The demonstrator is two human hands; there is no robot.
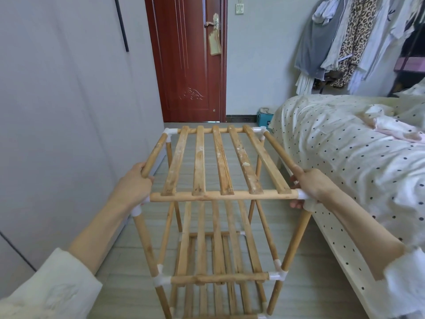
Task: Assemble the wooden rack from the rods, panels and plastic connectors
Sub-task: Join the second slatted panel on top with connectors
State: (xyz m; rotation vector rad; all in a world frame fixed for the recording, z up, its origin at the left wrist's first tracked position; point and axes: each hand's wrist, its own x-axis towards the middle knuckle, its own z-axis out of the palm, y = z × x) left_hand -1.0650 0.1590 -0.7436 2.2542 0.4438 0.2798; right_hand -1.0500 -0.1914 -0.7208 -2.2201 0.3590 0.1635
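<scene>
Beside the bed, left hand and right hand each clamped around the rack's top side rods.

Soft, even daylight fills the room, bright without glare, and shadows are faint. The wide lens bows straight lines near the edges, such as the door. Corners look slightly soft.

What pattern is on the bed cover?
Cream with small dark polka dots, clearest in the head view: bed cover.
</scene>
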